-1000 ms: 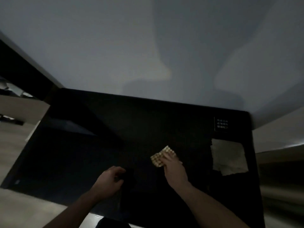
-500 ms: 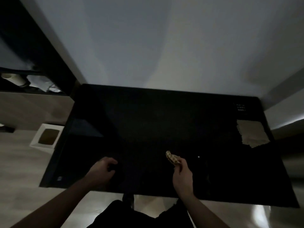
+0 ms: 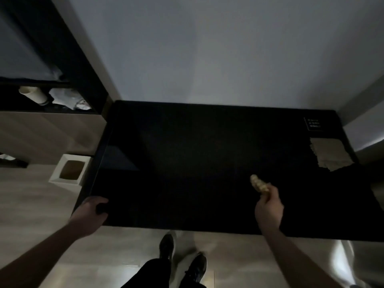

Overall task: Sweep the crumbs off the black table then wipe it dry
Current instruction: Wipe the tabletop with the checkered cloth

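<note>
A black table (image 3: 207,163) is seen from above, set against a pale wall (image 3: 207,48). The right hand (image 3: 269,210) is raised over the near right part of the table, and a small checked yellow cloth (image 3: 259,183) is pinched between its curled fingers and thumb, bunched up and pointing towards the far left. The left hand (image 3: 91,215) is placed at the near left corner of the table, its fingers curled round a small dark object (image 3: 101,208) that cannot be made out in the dim light. A beige rag (image 3: 330,154) is laid flat near the far right edge, just below a small white printed label (image 3: 313,123). A white bin (image 3: 69,169) is stood on the floor just left of the table. Dark shoes (image 3: 182,258) are seen on the floor below the near edge
</note>
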Motion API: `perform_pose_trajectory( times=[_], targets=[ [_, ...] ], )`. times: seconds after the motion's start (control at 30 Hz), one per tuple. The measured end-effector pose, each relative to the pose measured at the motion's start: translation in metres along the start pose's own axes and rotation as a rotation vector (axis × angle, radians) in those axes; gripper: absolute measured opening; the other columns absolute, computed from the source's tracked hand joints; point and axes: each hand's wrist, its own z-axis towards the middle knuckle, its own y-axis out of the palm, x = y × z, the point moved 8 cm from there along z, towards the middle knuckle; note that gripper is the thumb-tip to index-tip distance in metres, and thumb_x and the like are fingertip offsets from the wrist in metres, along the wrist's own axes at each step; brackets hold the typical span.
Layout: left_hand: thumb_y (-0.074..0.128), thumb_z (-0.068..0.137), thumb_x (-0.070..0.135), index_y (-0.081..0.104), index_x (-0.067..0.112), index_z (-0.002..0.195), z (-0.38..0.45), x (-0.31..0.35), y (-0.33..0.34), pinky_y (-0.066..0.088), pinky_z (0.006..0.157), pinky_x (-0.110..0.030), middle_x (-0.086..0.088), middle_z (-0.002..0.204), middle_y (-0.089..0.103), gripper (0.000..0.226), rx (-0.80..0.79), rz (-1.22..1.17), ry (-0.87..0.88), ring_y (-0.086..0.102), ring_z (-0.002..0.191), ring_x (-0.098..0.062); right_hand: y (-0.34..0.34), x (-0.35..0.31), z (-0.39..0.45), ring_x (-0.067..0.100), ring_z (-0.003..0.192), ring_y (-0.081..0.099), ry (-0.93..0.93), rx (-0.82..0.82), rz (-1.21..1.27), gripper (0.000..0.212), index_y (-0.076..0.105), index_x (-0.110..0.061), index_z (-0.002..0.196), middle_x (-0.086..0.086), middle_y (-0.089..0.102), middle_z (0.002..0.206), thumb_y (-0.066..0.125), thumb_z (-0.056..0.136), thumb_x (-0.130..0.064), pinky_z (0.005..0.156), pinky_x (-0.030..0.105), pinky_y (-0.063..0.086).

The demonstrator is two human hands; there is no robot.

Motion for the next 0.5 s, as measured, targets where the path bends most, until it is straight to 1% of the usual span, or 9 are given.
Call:
perform_pose_trajectory(
  times=[0.07, 0.1, 0.17, 0.2, 0.23, 0.27, 0.3, 0.4, 0.5],
  targets=[
    [0.08, 0.078, 0.009, 0.07, 0.012, 0.127, 0.013, -0.006, -0.007, 0.052, 0.095, -0.041, -0.016, 0.132, 0.062, 0.05, 0.011, 0.017, -0.008, 0.065, 0.115, -0.034, -0.019, 0.007, 0.03, 0.045, 0.112, 0.064, -0.01, 0.083, -0.015, 0.034, 0.062, -0.012, 0.131, 0.022, 0.069, 0.122, 0.05, 0.1, -0.004, 0.094, 0.047, 0.051],
    [0.08, 0.078, 0.009, 0.069, 0.014, 0.127, 0.021, -0.008, -0.011, 0.053, 0.09, -0.039, -0.016, 0.131, 0.063, 0.05, 0.014, 0.019, -0.011, 0.067, 0.109, -0.034, -0.021, 0.012, 0.045, 0.044, 0.117, 0.061, -0.011, 0.074, -0.047, 0.035, 0.062, -0.013, 0.131, 0.021, 0.066, 0.127, 0.049, 0.1, -0.003, 0.098, 0.048, 0.049],
    [0.077, 0.08, 0.009, 0.067, 0.015, 0.127, 0.039, -0.005, -0.02, 0.055, 0.078, -0.029, -0.016, 0.131, 0.062, 0.049, 0.022, 0.018, 0.002, 0.069, 0.096, -0.032, -0.009, 0.027, 0.073, 0.043, 0.13, 0.052, 0.016, -0.041, -0.146, 0.039, 0.061, -0.014, 0.133, 0.021, 0.056, 0.143, 0.047, 0.098, -0.003, 0.107, 0.05, 0.043],
    [0.076, 0.081, 0.009, 0.066, 0.013, 0.129, 0.049, -0.005, -0.024, 0.055, 0.079, -0.025, -0.016, 0.134, 0.06, 0.049, 0.03, 0.032, 0.014, 0.068, 0.098, -0.033, 0.003, 0.034, 0.081, 0.044, 0.132, 0.05, 0.04, -0.117, -0.197, 0.04, 0.06, -0.015, 0.132, 0.022, 0.054, 0.145, 0.048, 0.096, -0.004, 0.109, 0.051, 0.042],
    [0.076, 0.083, 0.009, 0.065, 0.012, 0.131, 0.06, -0.006, -0.027, 0.055, 0.088, -0.029, -0.017, 0.137, 0.057, 0.05, 0.042, 0.05, 0.024, 0.066, 0.106, -0.035, 0.015, 0.04, 0.083, 0.046, 0.13, 0.051, 0.07, -0.179, -0.252, 0.038, 0.058, -0.017, 0.132, 0.022, 0.053, 0.143, 0.05, 0.095, -0.008, 0.108, 0.052, 0.042],
    [0.075, 0.083, 0.011, 0.063, 0.012, 0.135, 0.071, -0.007, -0.03, 0.052, 0.097, -0.037, -0.017, 0.141, 0.055, 0.053, 0.048, 0.069, 0.024, 0.062, 0.116, -0.037, 0.027, 0.044, 0.08, 0.047, 0.128, 0.05, 0.096, -0.217, -0.306, 0.038, 0.054, -0.018, 0.132, 0.021, 0.051, 0.142, 0.053, 0.094, -0.011, 0.107, 0.053, 0.041],
    [0.075, 0.084, 0.013, 0.061, 0.012, 0.138, 0.082, -0.009, -0.031, 0.049, 0.102, -0.041, -0.018, 0.144, 0.052, 0.056, 0.053, 0.075, 0.013, 0.059, 0.123, -0.039, 0.038, 0.046, 0.074, 0.046, 0.13, 0.049, 0.113, -0.225, -0.352, 0.04, 0.05, -0.019, 0.133, 0.02, 0.047, 0.145, 0.055, 0.094, -0.014, 0.107, 0.054, 0.039],
    [0.075, 0.086, 0.019, 0.049, 0.011, 0.149, 0.114, -0.017, -0.028, 0.045, 0.109, -0.044, -0.021, 0.149, 0.046, 0.068, 0.055, 0.05, -0.005, 0.053, 0.131, -0.042, 0.072, 0.027, 0.038, 0.04, 0.142, 0.04, 0.118, -0.172, -0.35, 0.056, 0.041, -0.021, 0.147, 0.016, 0.039, 0.157, 0.057, 0.093, -0.016, 0.112, 0.055, 0.033],
    [0.069, 0.092, 0.031, 0.029, 0.01, 0.16, 0.139, -0.03, -0.02, 0.034, 0.119, -0.049, -0.021, 0.16, 0.032, 0.081, 0.046, 0.001, -0.023, 0.038, 0.144, -0.044, 0.125, -0.005, -0.023, 0.035, 0.149, 0.032, 0.128, -0.128, -0.263, 0.069, 0.034, -0.019, 0.156, 0.014, 0.035, 0.162, 0.058, 0.092, -0.012, 0.115, 0.056, 0.029]
  ],
)
